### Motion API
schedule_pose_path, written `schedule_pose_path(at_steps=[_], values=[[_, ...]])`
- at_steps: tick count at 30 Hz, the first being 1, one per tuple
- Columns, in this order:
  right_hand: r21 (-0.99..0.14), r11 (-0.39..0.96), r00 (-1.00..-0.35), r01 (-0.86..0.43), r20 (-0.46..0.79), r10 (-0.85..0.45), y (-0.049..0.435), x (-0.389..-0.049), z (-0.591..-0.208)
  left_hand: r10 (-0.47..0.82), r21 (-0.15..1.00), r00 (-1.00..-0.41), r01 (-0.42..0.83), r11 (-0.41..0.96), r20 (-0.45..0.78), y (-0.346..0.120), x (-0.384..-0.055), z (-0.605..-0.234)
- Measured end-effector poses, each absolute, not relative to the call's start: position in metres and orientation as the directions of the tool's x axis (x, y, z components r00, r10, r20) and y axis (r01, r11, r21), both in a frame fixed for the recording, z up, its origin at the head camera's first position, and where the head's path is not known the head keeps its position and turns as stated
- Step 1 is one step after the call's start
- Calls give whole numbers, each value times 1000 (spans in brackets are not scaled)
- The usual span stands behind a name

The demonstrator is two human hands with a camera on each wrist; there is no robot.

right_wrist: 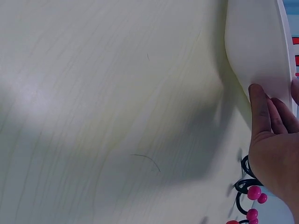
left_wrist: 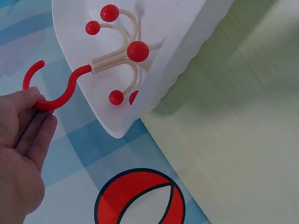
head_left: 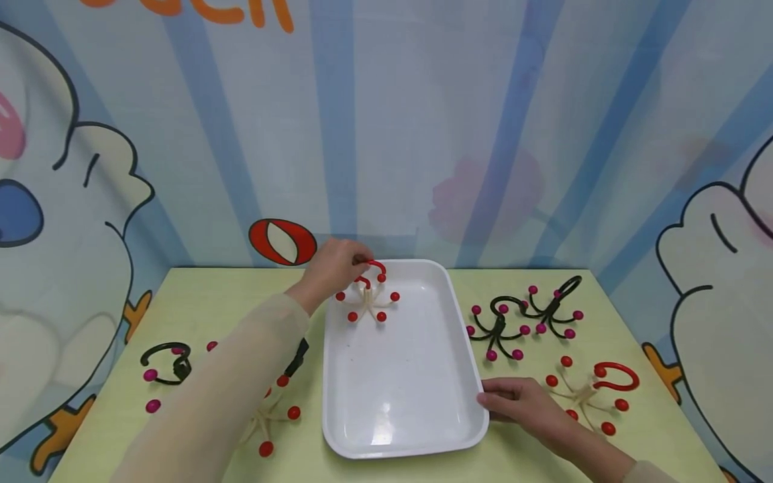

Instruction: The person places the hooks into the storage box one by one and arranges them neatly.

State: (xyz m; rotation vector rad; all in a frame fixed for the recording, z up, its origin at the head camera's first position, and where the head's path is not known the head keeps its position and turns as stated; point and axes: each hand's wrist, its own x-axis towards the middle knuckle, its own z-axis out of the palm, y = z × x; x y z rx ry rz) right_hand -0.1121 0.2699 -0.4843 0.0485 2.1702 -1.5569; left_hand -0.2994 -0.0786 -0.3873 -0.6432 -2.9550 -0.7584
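Both hands (head_left: 333,270) (head_left: 527,408) grasping; left: smooth, curved red hook (left_wrist: 71,85); right: glossy, round-cornered white tray (head_left: 404,376)

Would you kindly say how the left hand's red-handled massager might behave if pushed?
The massager would probably flex, since its prongs are thin. Its smooth red balls may slide on the glossy tray. Its long curved handle could tip it.

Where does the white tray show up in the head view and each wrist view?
Head: white tray at lower middle.
Left wrist: upper middle, cut off by the top edge.
Right wrist: upper right, with the right hand holding its side.
Shared landmark: the pale tabletop, beside it in every view.
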Motion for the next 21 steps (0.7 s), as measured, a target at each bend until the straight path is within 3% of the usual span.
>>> schedule_pose_path(at_steps=[21], values=[[-896, 342, -889, 282, -378, -257, 270, -111, -483, 364, 451, -926, 368, 813, 99, -93, -298, -373]])
